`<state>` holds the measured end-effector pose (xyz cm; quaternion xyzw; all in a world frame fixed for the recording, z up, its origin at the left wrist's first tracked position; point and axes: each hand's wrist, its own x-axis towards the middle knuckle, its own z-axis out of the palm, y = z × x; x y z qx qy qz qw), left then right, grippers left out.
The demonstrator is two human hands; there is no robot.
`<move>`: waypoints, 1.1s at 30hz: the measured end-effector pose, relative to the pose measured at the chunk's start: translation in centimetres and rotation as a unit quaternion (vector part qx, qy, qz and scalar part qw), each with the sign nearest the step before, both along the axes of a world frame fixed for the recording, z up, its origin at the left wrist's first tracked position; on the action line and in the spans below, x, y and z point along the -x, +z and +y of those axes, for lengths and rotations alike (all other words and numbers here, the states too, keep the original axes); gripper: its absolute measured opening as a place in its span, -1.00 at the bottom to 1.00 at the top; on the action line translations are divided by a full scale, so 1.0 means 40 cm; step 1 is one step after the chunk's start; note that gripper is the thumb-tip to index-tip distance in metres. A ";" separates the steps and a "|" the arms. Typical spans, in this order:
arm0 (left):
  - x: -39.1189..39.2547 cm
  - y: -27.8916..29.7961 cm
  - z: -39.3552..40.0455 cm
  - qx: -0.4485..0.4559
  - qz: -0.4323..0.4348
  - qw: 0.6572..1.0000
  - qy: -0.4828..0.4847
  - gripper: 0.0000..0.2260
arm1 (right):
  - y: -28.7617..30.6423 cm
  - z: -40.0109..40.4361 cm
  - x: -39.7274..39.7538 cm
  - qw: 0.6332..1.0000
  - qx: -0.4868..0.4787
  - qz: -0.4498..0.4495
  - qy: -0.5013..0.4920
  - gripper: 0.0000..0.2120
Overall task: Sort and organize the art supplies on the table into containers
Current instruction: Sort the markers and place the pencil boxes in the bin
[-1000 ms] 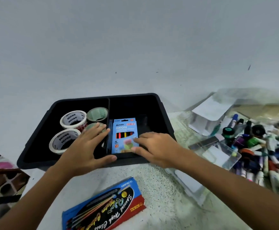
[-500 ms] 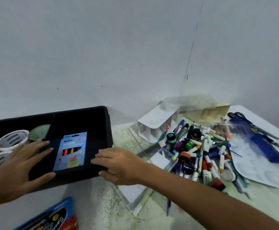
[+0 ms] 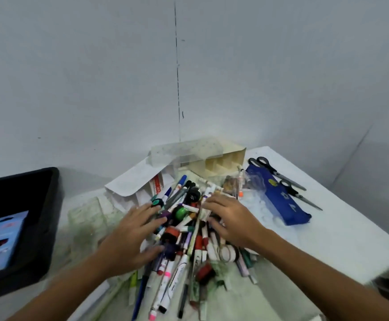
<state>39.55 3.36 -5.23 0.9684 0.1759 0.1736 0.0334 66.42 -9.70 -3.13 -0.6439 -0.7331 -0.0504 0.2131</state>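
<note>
Nearest, spread flat with fingers extended on the heap of markers and pens [image 3: 184, 237]: left hand [image 3: 131, 237] and right hand [image 3: 231, 220], gripping nothing. Left of them, black bin [image 3: 38, 228] holding a blue colour-pencil box [image 3: 0, 239]. Beyond, a clear plastic organizer [image 3: 186, 150]; right, scissors [image 3: 279, 174].

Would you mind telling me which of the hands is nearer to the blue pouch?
Right. The right hand rests on the marker pile just left of the blue pouch; the left hand lies on the pile's far side.

Both hands [image 3: 131, 237] [image 3: 231, 220] have left the black bin [image 3: 38, 218] for the marker pile [image 3: 184, 230].
</note>
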 end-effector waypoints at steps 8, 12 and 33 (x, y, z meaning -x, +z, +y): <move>-0.361 0.097 0.029 0.059 0.029 0.997 -0.035 -0.41 | 0.006 -0.021 -0.325 0.982 0.061 0.016 -0.175 -0.40; -0.507 0.094 0.080 0.013 0.145 0.989 0.007 -0.37 | 0.010 0.014 -0.388 0.968 0.179 0.007 -0.173 -0.21; -0.506 0.163 0.074 0.049 0.041 0.997 -0.035 -0.63 | 0.100 -0.006 -0.349 0.983 0.015 0.125 -0.133 -0.63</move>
